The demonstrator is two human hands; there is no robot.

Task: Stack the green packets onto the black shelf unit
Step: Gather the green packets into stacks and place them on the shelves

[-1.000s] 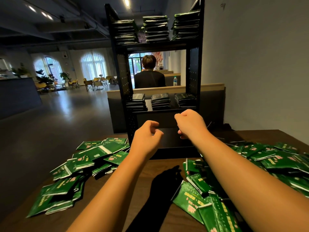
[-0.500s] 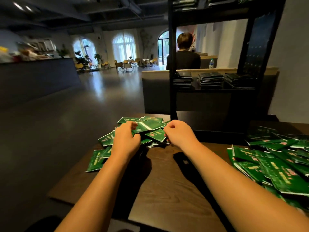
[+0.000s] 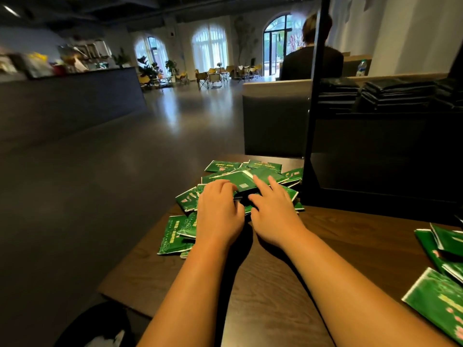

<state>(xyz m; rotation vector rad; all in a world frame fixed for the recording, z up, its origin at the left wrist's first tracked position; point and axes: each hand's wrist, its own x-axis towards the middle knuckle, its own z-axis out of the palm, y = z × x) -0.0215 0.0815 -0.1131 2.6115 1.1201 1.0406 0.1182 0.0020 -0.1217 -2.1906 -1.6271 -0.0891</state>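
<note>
Dark wooden table (image 3: 375,234), far left part: loose heap of glossy green packets (image 3: 265,169). The left hand (image 3: 218,211) lies on it with fingers bent over the pile, grip not discernible; the right hand (image 3: 273,214) is close beside, fingers spread and laid flat on the topmost packet. Black metal shelf unit (image 3: 313,108) just right of the heap, its lower shelf holding stacked dark packets (image 3: 398,96); further scattered green packets (image 3: 438,296) at the near right edge.
</note>
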